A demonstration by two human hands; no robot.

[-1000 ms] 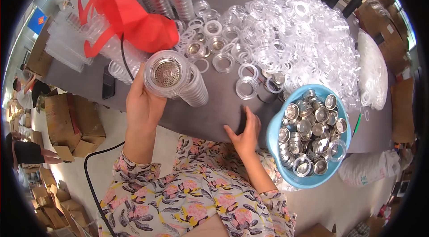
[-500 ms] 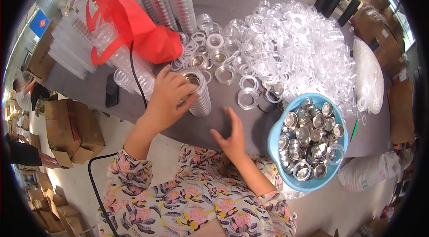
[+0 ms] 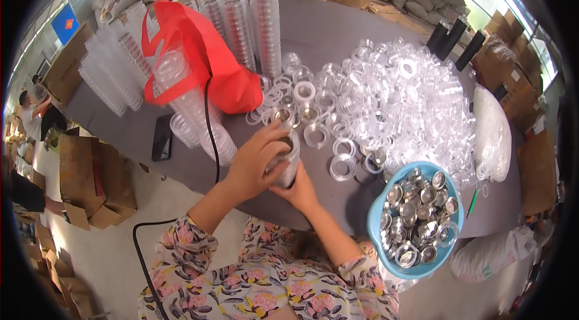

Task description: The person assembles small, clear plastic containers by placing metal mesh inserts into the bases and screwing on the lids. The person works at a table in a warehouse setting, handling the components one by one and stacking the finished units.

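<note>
the step in hand looks like steadying the stack of clear plastic rings (image 3: pixel 293 160) at the table's (image 3: pixel 313 21) near side; the next move calls for keeping it aligned. the left hand's (image 3: pixel 256 157) fingers are half-curled around its top; the right hand's (image 3: pixel 300 192) are closed about its base, their tips hidden.

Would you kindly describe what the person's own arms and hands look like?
The left hand and right hand are bare, without gloves. The sleeves are pale, printed with pink flowers, dark leaves and yellow accents, and are less than full length.
</note>
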